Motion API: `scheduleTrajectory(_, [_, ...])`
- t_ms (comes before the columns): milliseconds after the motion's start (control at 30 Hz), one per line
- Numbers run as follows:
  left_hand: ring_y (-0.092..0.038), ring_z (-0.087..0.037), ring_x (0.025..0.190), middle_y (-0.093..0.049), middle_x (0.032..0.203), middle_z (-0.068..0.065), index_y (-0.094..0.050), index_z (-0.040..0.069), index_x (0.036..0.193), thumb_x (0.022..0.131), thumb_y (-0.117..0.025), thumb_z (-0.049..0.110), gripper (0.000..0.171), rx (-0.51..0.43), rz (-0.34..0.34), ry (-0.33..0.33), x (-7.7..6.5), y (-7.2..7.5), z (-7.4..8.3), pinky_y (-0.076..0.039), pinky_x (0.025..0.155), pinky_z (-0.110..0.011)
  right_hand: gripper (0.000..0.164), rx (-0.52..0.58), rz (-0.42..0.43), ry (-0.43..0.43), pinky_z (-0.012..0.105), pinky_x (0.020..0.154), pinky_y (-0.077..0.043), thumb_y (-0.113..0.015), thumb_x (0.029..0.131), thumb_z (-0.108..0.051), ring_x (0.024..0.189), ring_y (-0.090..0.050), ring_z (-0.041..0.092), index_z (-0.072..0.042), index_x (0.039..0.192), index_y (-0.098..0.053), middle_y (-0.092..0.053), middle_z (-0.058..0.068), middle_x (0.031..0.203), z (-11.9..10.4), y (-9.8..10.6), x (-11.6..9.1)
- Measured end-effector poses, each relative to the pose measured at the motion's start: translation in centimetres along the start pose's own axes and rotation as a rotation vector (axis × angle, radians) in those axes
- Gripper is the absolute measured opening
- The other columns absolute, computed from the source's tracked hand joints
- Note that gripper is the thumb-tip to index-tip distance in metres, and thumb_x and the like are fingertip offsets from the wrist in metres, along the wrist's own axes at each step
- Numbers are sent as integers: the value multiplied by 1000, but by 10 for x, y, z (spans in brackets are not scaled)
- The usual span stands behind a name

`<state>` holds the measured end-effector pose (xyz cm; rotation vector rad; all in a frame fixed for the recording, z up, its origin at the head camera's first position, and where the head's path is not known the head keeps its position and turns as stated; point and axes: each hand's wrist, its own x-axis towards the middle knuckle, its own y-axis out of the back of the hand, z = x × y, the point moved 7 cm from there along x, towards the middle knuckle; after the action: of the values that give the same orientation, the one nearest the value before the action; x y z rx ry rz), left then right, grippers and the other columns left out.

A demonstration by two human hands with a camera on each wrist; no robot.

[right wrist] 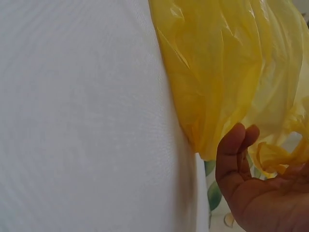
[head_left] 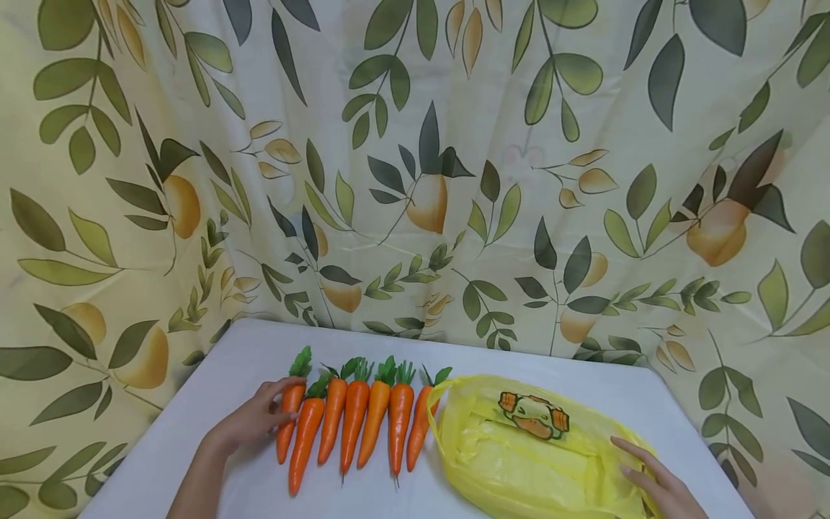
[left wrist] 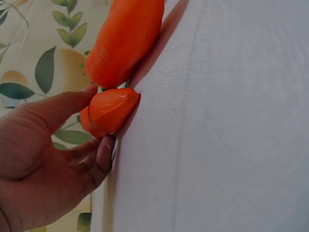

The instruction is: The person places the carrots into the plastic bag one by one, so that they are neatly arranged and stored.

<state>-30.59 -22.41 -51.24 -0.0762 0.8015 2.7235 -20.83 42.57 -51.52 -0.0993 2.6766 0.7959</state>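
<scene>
My left hand (head_left: 256, 414) is at the leftmost orange carrot (head_left: 291, 411), thumb on one side and fingers on the other. In the left wrist view, thumb and fingertips pinch that carrot (left wrist: 108, 111) near its lower part, and a second carrot (left wrist: 128, 41) lies close by. Several more carrots with green tops stand in a row to the right, such as the middle carrot (head_left: 354, 418). At the right, my right hand (head_left: 658, 479) rests on a yellow plastic bag (head_left: 519, 461) with loosely bent fingers. The right wrist view shows a crumpled bag handle (right wrist: 275, 157) beside the palm.
A white-covered table (head_left: 246, 490) carries everything. A curtain (head_left: 415, 166) printed with leaves and fruit hangs behind it and at the sides. The bag lies flat, with a printed duck face, and its left edge touches or nearly touches the rightmost carrot (head_left: 420, 425).
</scene>
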Motion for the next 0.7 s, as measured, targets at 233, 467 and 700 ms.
scheduleTrajectory(233, [-55,-33,113,-54,135,-15,-61,15,143,87,-82,8,60,-56,113,10,-2,9,-5,-51,82,-42,75,-14,-4,10,75,108,-22,-52,108,-43,144,-11,61,6,158,-26,-12,37,162,4,-1,3])
scheduleTrajectory(467, [-63,-36,113,-40,151,-21,-56,15,146,88,-79,1,64,-221,172,21,-4,15,-12,-56,82,-42,74,-25,4,-12,75,108,-24,-53,107,-44,142,-15,61,7,156,-30,-17,38,160,7,-2,3])
scheduleTrajectory(700, [-65,-30,109,-38,150,-20,-53,15,149,90,-76,0,65,-259,166,12,-3,18,-4,-55,82,-39,68,-30,6,5,72,106,-32,-50,109,-39,140,-21,61,9,154,-32,-19,40,158,4,-3,1])
